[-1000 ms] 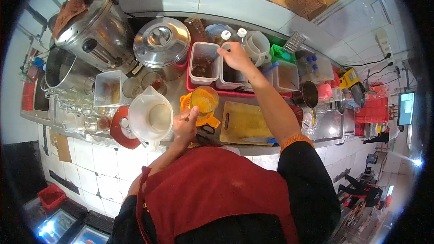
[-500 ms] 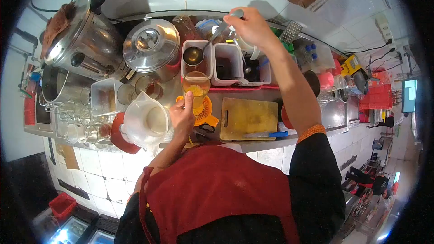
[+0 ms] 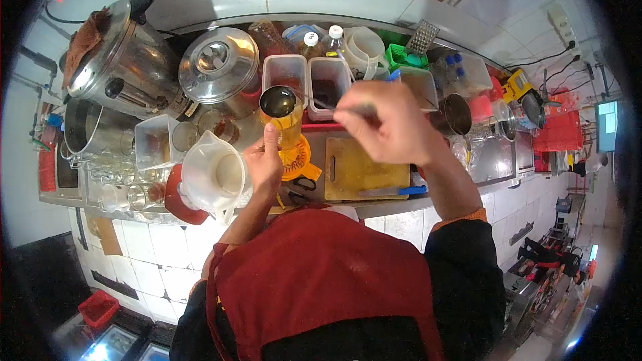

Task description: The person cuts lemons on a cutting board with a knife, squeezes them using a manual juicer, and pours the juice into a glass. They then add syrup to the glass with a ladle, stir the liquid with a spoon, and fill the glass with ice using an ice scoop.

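Note:
My left hand is wrapped round a clear glass with yellow contents, held above an orange strainer. My right hand is closed on the handle of a metal ladle. The ladle's bowl sits at the glass's mouth and looks dark and shiny inside. Just behind are two white containers, the left one and the right one, which holds something dark.
A white jug stands left of my left hand. Farther left are a lidded steel pot and several glasses. A yellow cutting board with a blue-handled knife lies on the right. Bottles stand behind.
My right hand has come down and nearer to me, and the ladle's bowl has moved from over the left white container to the glass's mouth. My left hand still holds the glass.

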A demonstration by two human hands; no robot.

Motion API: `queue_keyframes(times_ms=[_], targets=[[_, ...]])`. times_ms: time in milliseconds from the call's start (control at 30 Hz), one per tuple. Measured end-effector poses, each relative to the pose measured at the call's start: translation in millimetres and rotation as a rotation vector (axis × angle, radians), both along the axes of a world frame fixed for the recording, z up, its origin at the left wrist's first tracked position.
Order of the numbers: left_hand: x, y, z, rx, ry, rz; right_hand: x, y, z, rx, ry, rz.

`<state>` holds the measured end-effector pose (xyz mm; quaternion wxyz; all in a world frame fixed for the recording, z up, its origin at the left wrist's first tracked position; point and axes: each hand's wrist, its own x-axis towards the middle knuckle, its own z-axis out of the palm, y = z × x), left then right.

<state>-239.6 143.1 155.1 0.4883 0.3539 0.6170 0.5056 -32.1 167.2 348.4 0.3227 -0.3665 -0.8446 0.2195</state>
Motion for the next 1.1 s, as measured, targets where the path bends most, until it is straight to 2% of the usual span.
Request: queue_keyframes(times_ms=[100, 133, 300, 433, 467, 500, 567, 600, 633, 700, 800, 833, 900, 967, 1033, 1067, 1100], targets=[[5.0, -5.7, 18.6, 0.082, -0.032, -0.013, 0.8, -22.5, -14.2, 0.142, -0.103, 0.100], [5.0, -6.1, 18.0, 0.085, -0.034, -0.013, 6.5, -27.9, -16.6, 0.190, -0.264, 0.157], [0.7, -9.0, 6.2, 0.103, -0.003, -0.025, 17.5, -34.8, -35.7, 0.193, -0.226, 0.214], [-1.1, -13.0, 9.8, 0.135, 0.016, -0.025, 21.8, -25.1, -44.6, 0.046, 0.435, -0.253], [-1.2, -13.9, 11.6, 0.132, 0.031, -0.025, 23.8, -18.6, -45.2, -0.042, 0.501, -0.405], [-2.2, -15.0, 12.6, 0.127, 0.048, -0.026, 25.8, -8.1, -48.4, -0.043, 0.500, -0.395], [-5.0, -16.0, 0.8, 0.161, 0.034, -0.028, 29.3, 17.4, -57.2, -0.346, 0.820, -0.383], [-6.4, -16.1, -3.3, 0.193, 0.021, -0.039, 23.5, 27.2, -60.4, -0.372, 0.719, -0.429], [-7.1, -15.6, -3.2, 0.195, 0.022, -0.033, 14.0, 40.3, -71.7, -0.113, 0.483, -0.450], [-6.0, -16.6, -2.9, 0.264, 0.047, -0.041, -7.8, 58.1, -88.8, -0.030, 0.329, -0.391], [-3.1, -16.4, -3.1, 0.223, 0.026, -0.013, -26.0, 77.8, -110.2, -0.029, 0.032, -0.145], [-5.1, -16.7, -8.6, 0.222, 0.027, -0.010, -27.9, 83.3, -119.9, -0.030, 0.031, -0.142], [-10.4, -17.2, -20.5, 0.175, 0.019, -0.083, -30.1, 94.9, -140.8, 0.121, -0.189, 0.031], [-11.0, -18.5, -23.2, 0.148, 0.026, -0.080, -29.0, 102.7, -152.5, 0.058, -0.177, 0.043], [-7.6, -17.4, -18.3, 0.121, 0.032, -0.075, -25.4, 109.0, -156.5, -0.053, 0.028, -0.082], [-3.7, -17.1, -14.8, 0.131, 0.020, -0.033, -20.2, 110.5, -156.8, -0.054, 0.026, -0.079], [-1.6, -16.2, -10.3, 0.141, 0.007, 0.009, -16.8, 110.1, -147.4, -0.109, 0.060, -0.178]])
